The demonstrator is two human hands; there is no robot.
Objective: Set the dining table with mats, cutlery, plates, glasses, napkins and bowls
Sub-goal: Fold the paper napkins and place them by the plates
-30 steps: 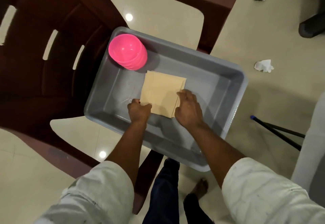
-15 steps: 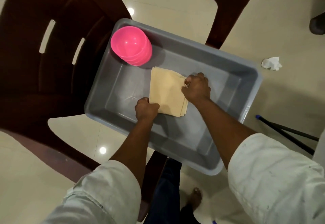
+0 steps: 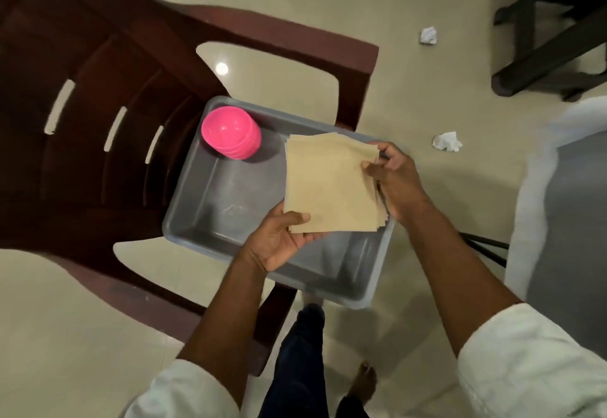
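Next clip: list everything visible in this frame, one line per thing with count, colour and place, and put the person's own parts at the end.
napkins: one stack, count unclear, beige, held above the tub by both hands
bowls: one nested stack, count unclear, pink, upside down in the tub's far left corner
tub: one, grey, resting on the chair
chair: one, dark brown, left
crumpled papers: two, white, on the floor, right and upper right
dark furniture legs: brown-black, top right
floor: cream tiles
left hand: grip on the stack's near left corner
right hand: grip on the stack's right edge
sleeves: two, white, bottom
legs: dark trousers, one bare foot, bottom centre
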